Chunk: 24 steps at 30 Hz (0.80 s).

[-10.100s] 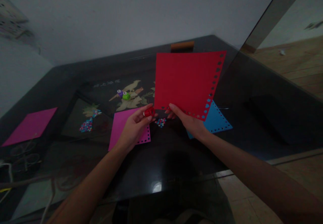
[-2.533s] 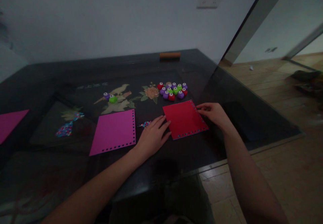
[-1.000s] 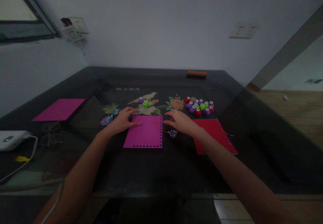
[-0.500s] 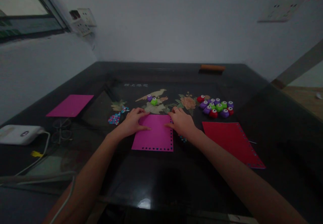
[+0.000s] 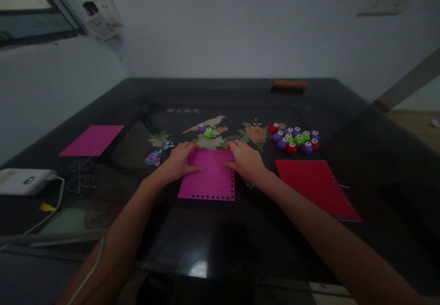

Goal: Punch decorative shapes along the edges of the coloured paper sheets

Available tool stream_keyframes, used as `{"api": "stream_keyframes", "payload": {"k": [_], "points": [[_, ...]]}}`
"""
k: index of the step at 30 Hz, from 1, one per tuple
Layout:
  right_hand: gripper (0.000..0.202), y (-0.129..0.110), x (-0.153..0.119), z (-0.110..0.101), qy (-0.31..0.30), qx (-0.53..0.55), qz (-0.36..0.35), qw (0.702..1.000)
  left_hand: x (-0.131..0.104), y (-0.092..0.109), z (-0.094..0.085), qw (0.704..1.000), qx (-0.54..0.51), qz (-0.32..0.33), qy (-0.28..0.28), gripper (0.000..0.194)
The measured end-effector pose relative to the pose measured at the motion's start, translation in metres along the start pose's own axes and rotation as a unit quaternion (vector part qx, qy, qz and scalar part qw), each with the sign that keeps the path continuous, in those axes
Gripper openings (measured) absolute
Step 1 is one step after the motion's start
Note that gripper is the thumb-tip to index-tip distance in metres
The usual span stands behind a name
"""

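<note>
A pink sheet of paper (image 5: 209,181) lies on the dark table in front of me, a row of small punched holes along its right and near edges. My left hand (image 5: 180,160) holds its far left corner, thumb on top. At the far right corner my right hand (image 5: 245,159) grips the same sheet, thumb also on top and fingers curled at the edge. Some colourful paper bits (image 5: 248,183) show partly from under my right wrist. Beyond the sheet stand a purple craft punch (image 5: 202,128) and a green craft punch (image 5: 208,133).
Several more punches (image 5: 297,138) cluster at right, behind a red sheet (image 5: 312,186) with punched edges. Confetti (image 5: 153,157) lies by my left wrist. Further left are another pink sheet (image 5: 92,140), glasses (image 5: 80,177) and a white device (image 5: 25,181) with a cable.
The view has tilted slightly, so the table sits a little higher in the picture. Both hands stay on the pink sheet with almost the same hold.
</note>
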State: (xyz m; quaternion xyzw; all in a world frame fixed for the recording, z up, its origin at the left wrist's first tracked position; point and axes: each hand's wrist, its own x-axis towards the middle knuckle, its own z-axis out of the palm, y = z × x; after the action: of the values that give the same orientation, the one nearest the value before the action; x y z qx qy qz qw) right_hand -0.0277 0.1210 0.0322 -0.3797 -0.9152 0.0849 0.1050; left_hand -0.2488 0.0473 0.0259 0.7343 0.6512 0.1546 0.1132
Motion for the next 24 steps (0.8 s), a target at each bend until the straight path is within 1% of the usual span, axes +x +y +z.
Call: {"api": "stream_keyframes", "payload": {"k": [5,8,10,12,14,16,18,20,22,24], "points": [[0.034,0.001,0.002,0.003,0.014,0.020,0.012,1.000,0.000,0.000,0.001,1.000,-0.005,-0.009,0.005,0.062],[0.024,0.005,0.005,0.005,0.016,0.046,0.029,0.998,0.000,0.000,0.000,1.000,-0.009,0.001,0.010,0.063],[0.014,0.009,0.008,0.006,0.008,0.088,0.050,0.995,0.000,0.000,0.000,1.000,-0.018,0.010,0.013,0.061],[0.012,0.013,0.011,0.007,-0.003,0.160,0.072,0.984,0.000,0.000,-0.001,0.999,-0.036,0.015,0.020,0.060],[0.015,0.016,0.014,0.006,-0.017,0.255,0.091,0.962,0.001,-0.001,-0.001,0.997,-0.070,0.001,0.042,0.058],[0.018,0.017,0.015,0.005,-0.038,0.353,0.108,0.928,0.003,-0.003,-0.001,0.989,-0.121,-0.040,0.078,0.054],[0.020,0.017,0.016,0.002,-0.055,0.432,0.131,0.891,0.004,-0.005,-0.001,0.974,-0.181,-0.086,0.109,0.049],[0.019,0.017,0.016,0.000,-0.056,0.481,0.145,0.863,0.005,-0.006,-0.001,0.957,-0.233,-0.120,0.124,0.045],[0.020,0.019,0.017,-0.004,-0.049,0.506,0.151,0.848,0.006,-0.006,-0.001,0.940,-0.285,-0.142,0.125,0.041],[0.022,0.023,0.018,-0.008,-0.033,0.523,0.155,0.837,0.006,-0.003,-0.001,0.919,-0.344,-0.156,0.111,0.036]]}}
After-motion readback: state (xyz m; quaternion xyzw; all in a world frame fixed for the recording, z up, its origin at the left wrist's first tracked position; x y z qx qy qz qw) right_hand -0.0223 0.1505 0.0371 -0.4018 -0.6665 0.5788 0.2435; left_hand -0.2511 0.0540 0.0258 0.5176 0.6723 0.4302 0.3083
